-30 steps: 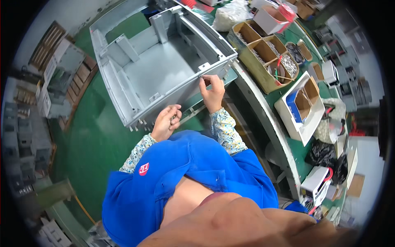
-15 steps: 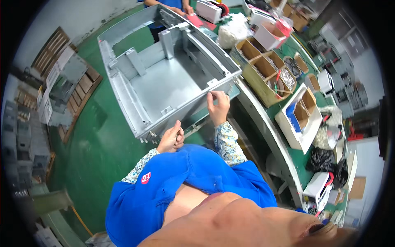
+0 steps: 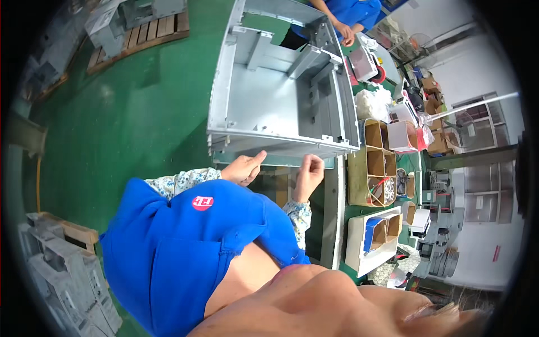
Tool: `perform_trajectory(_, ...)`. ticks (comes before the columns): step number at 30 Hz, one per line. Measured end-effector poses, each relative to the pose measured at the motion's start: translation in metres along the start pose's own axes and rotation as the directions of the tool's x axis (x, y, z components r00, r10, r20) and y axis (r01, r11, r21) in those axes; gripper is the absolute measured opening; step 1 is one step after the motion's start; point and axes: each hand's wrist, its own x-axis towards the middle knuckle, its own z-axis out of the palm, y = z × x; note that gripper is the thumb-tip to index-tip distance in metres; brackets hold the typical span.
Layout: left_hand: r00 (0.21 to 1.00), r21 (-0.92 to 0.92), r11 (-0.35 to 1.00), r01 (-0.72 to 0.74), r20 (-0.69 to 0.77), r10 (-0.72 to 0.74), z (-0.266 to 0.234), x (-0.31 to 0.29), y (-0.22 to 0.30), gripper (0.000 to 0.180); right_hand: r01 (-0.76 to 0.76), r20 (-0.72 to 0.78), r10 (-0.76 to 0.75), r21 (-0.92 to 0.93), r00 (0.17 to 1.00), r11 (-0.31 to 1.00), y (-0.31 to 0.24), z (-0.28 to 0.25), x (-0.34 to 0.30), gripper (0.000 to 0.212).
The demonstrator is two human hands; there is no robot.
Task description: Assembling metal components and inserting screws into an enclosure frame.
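Note:
A grey sheet-metal cabinet, open at the top, stands before me with uprights and brackets inside. Short pins stick out at its near left corner. Just below the near wall is my left hand, fingers curled and thumb stretched toward the metal. My right hand is beside the same wall, further right, with its fingers bent in and pressed together. Whatever either hand may hold is hidden by the fingers. I cannot tell whether the fingertips touch the wall.
Divided cardboard boxes with small parts stand on the green bench at the right, near a white tray. A co-worker's hands are beyond the cabinet. Metal housings rest on a pallet at the far left.
The view has turned, so the cabinet now appears further right and straighter. My right hand has come down from the cabinet's top edge; my left remains closed near the wall.

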Motion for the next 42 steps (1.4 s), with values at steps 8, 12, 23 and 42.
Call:
perform_trajectory(8,0.911,0.428,0.848,-0.313,-0.116,0.395,-0.019,-0.029,-0.019,0.066,0.354,0.543,-0.168,-0.259,0.823,0.899,-0.079,0.052,-0.066,0.013)
perform_trajectory(12,0.911,0.48,0.814,-0.328,-0.069,0.407,-0.033,-0.046,-0.023,0.066,0.532,0.659,-0.223,-0.314,0.719,0.787,-0.08,0.06,-0.077,0.011)
perform_trajectory(23,0.96,-0.775,0.583,-0.246,-0.277,0.037,-0.082,-0.073,-0.013,0.017,0.265,0.014,-0.268,-0.184,0.963,0.946,-0.035,0.087,-0.051,0.008)
perform_trajectory(42,0.974,-0.566,0.796,-0.214,-0.187,0.129,-0.061,-0.044,-0.038,0.014,0.34,-0.098,-0.428,-0.459,0.899,0.821,-0.009,0.083,-0.021,0.011)
